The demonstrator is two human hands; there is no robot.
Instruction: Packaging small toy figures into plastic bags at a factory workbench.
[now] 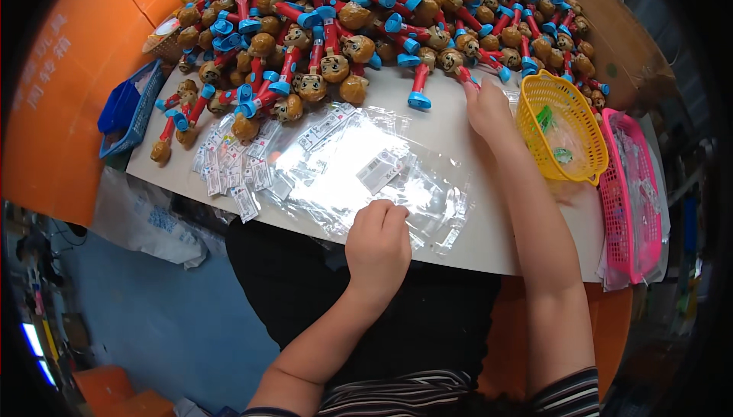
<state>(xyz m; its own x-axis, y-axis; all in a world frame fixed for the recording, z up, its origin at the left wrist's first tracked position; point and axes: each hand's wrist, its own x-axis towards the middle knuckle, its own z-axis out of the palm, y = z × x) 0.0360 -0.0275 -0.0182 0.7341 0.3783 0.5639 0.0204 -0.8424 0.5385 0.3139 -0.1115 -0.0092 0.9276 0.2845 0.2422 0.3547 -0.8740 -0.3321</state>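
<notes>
My left hand (pixel 378 247) is closed near the table's front edge, its fingers pinching the edge of a clear plastic bag (pixel 435 202). Inside or on top of that bag lies a small white printed card (pixel 379 171); which, I cannot tell. My right arm stretches to the far side, where my right hand (pixel 489 112) has its fingers round the lower end of a toy figure (pixel 464 75) with a round brown head and red stick body. That toy lies at the front of a large heap of similar toy figures (pixel 336 66) with blue bases.
More clear bags (pixel 313 180) and scattered printed cards (pixel 229 161) cover the table's left middle. A yellow basket (pixel 544 131) and a pink basket (pixel 628 211) stand at the right, a blue basket (pixel 145 112) at the left. Orange panels (pixel 84 58) wall the left side.
</notes>
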